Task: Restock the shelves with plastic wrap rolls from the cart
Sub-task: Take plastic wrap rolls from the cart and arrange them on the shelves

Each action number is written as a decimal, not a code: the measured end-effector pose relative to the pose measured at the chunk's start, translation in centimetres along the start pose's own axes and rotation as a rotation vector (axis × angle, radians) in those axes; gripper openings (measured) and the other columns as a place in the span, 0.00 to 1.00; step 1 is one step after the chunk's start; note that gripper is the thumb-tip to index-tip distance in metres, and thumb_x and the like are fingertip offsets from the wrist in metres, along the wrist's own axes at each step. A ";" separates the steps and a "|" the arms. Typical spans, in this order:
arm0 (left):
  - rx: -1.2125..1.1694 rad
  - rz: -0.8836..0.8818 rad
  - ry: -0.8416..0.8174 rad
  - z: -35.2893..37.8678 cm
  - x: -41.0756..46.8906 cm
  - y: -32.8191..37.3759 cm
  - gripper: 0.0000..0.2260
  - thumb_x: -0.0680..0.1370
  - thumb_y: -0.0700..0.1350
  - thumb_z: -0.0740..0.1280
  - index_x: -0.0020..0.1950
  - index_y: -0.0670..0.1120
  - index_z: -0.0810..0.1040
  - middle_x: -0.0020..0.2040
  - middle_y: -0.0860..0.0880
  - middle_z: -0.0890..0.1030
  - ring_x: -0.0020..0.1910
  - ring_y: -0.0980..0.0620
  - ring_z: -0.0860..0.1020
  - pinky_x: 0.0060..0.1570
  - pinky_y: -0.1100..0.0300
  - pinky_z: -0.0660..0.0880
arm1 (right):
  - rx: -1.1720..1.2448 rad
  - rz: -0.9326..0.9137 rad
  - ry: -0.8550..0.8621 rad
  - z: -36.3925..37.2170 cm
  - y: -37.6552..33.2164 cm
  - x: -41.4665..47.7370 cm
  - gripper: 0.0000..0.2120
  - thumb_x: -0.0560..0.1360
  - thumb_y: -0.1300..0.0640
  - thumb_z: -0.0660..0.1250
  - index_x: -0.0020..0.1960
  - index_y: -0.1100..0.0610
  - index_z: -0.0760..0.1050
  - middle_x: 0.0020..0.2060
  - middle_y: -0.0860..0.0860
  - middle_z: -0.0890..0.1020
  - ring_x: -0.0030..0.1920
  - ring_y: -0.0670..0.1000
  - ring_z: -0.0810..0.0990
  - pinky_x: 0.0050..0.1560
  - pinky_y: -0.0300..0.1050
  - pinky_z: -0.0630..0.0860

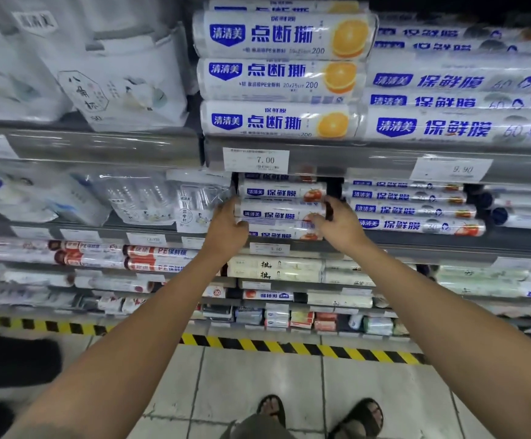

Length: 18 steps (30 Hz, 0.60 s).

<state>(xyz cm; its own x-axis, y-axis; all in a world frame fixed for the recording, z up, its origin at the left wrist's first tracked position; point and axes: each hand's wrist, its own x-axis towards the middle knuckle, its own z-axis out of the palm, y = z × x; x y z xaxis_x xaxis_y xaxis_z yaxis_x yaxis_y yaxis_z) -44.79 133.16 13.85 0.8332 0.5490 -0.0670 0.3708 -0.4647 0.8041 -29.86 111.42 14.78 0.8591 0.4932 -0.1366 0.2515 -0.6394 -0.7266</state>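
Likely light, stiff and film-slick, the plastic wrap roll [278,225] spans between left grip [226,225] and right grip [340,225], each curled round one end.

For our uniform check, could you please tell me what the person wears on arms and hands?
The left hand and right hand wear no gloves, and no ring or watch is visible; the left forearm and right forearm are bare, without sleeves in view.

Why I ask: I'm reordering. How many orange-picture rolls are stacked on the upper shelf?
4, in one stack above the 7.00 price tag: bottom roll, second roll, third roll, and a top roll cut off by the frame. More may be hidden behind or above.
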 end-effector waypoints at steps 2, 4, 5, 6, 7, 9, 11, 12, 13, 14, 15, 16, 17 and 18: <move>0.091 0.097 0.006 0.2 -0.4 -0.2 0.29 0.81 0.42 0.66 0.81 0.52 0.61 0.79 0.44 0.65 0.60 0.46 0.79 0.58 0.52 0.80 | -0.029 -0.035 0.127 -0.3 -0.5 0.8 0.23 0.77 0.47 0.68 0.70 0.51 0.70 0.62 0.53 0.75 0.59 0.56 0.77 0.58 0.51 0.77; 0.219 0.172 0.024 0.8 -1.0 -0.6 0.29 0.81 0.47 0.69 0.81 0.50 0.61 0.80 0.44 0.62 0.69 0.43 0.75 0.67 0.46 0.75 | -0.128 -0.108 0.196 -0.4 -1.3 1.9 0.19 0.78 0.49 0.66 0.67 0.52 0.72 0.64 0.57 0.74 0.63 0.60 0.75 0.61 0.54 0.76; 0.280 0.191 0.035 1.0 -1.1 -1.1 0.31 0.81 0.49 0.69 0.81 0.48 0.61 0.81 0.45 0.60 0.74 0.43 0.70 0.70 0.46 0.73 | -0.204 -0.140 0.170 -0.4 -1.8 2.4 0.19 0.79 0.48 0.65 0.68 0.51 0.72 0.66 0.57 0.73 0.66 0.61 0.73 0.63 0.57 0.75; 0.336 0.206 0.041 1.2 -1.1 -1.6 0.32 0.81 0.50 0.70 0.82 0.48 0.60 0.82 0.45 0.58 0.78 0.43 0.65 0.72 0.45 0.72 | -0.290 -0.163 0.132 -0.4 -2.4 2.9 0.19 0.79 0.47 0.63 0.68 0.50 0.71 0.68 0.57 0.72 0.69 0.62 0.70 0.66 0.59 0.73; 0.383 0.228 0.043 1.3 -1.0 -2.0 0.34 0.81 0.51 0.70 0.82 0.47 0.59 0.83 0.46 0.57 0.79 0.43 0.62 0.72 0.43 0.72 | -0.374 -0.168 0.093 -0.3 -2.6 3.4 0.19 0.80 0.45 0.62 0.69 0.48 0.70 0.70 0.56 0.71 0.70 0.62 0.69 0.68 0.60 0.72; 0.430 0.252 0.028 1.3 -0.8 -2.6 0.35 0.81 0.53 0.70 0.83 0.48 0.56 0.83 0.47 0.55 0.80 0.43 0.60 0.70 0.40 0.74 | -0.466 -0.177 0.086 -0.2 -3.0 4.4 0.16 0.80 0.43 0.61 0.64 0.49 0.71 0.67 0.56 0.75 0.69 0.62 0.71 0.68 0.60 0.71; 0.448 0.243 0.009 1.2 -0.7 -2.6 0.36 0.81 0.54 0.69 0.83 0.49 0.55 0.83 0.48 0.54 0.81 0.43 0.60 0.69 0.39 0.74 | -0.484 -0.190 0.089 0.1 -3.1 5.7 0.12 0.80 0.43 0.61 0.53 0.51 0.73 0.55 0.54 0.80 0.59 0.59 0.77 0.63 0.55 0.74; 0.463 0.235 0.008 1.2 -0.7 -2.5 0.36 0.81 0.54 0.69 0.83 0.49 0.55 0.83 0.48 0.54 0.81 0.43 0.60 0.70 0.40 0.74 | -0.472 -0.199 0.071 0.3 -3.2 6.3 0.12 0.80 0.43 0.61 0.50 0.51 0.72 0.50 0.52 0.81 0.54 0.56 0.78 0.60 0.52 0.75; 0.477 0.231 0.006 1.1 -0.7 -2.4 0.35 0.81 0.53 0.69 0.83 0.49 0.55 0.83 0.48 0.54 0.80 0.43 0.60 0.70 0.40 0.74 | -0.453 -0.196 0.039 0.4 -3.3 6.8 0.12 0.80 0.42 0.61 0.48 0.50 0.73 0.47 0.50 0.82 0.50 0.54 0.80 0.58 0.51 0.76; 0.494 0.236 0.006 0.9 -0.7 -2.3 0.35 0.81 0.53 0.69 0.83 0.49 0.55 0.83 0.48 0.54 0.80 0.43 0.60 0.70 0.40 0.74 | -0.438 -0.203 -0.001 0.6 -3.2 7.4 0.13 0.80 0.40 0.61 0.50 0.49 0.76 0.48 0.50 0.83 0.47 0.51 0.80 0.56 0.49 0.76; 0.509 0.240 0.003 0.8 -0.7 -2.2 0.35 0.82 0.53 0.68 0.84 0.49 0.55 0.84 0.48 0.54 0.80 0.43 0.60 0.70 0.40 0.73 | -0.445 -0.208 -0.054 0.5 -3.4 7.6 0.15 0.80 0.39 0.61 0.55 0.48 0.77 0.50 0.50 0.84 0.44 0.49 0.79 0.53 0.46 0.76; 0.523 0.237 -0.004 0.8 -0.7 -2.2 0.35 0.82 0.53 0.67 0.84 0.49 0.54 0.84 0.48 0.53 0.80 0.42 0.60 0.71 0.40 0.73 | -0.455 -0.241 -0.095 0.5 -3.3 8.0 0.18 0.80 0.38 0.61 0.62 0.48 0.76 0.54 0.50 0.84 0.42 0.48 0.78 0.49 0.44 0.76; 0.538 0.229 -0.016 0.7 -0.7 -2.1 0.35 0.82 0.52 0.67 0.84 0.49 0.53 0.84 0.48 0.53 0.80 0.42 0.60 0.71 0.41 0.72 | -0.457 -0.254 -0.133 0.5 -3.3 8.3 0.23 0.79 0.35 0.60 0.69 0.46 0.72 0.60 0.50 0.83 0.42 0.46 0.79 0.49 0.43 0.76; 0.555 0.222 -0.031 0.6 -0.8 -2.0 0.35 0.82 0.52 0.66 0.84 0.50 0.52 0.84 0.48 0.52 0.80 0.41 0.60 0.71 0.41 0.73 | -0.443 -0.264 -0.160 0.3 -3.3 8.4 0.26 0.78 0.33 0.60 0.72 0.44 0.68 0.65 0.49 0.80 0.45 0.45 0.81 0.52 0.44 0.78</move>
<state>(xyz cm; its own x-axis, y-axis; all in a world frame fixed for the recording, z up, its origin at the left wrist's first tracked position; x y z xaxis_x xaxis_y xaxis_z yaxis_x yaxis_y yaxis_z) -45.93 133.26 11.90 0.9237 0.3806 0.0431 0.3386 -0.8641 0.3723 -23.62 117.90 15.81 0.6711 0.7327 -0.1134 0.6436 -0.6516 -0.4015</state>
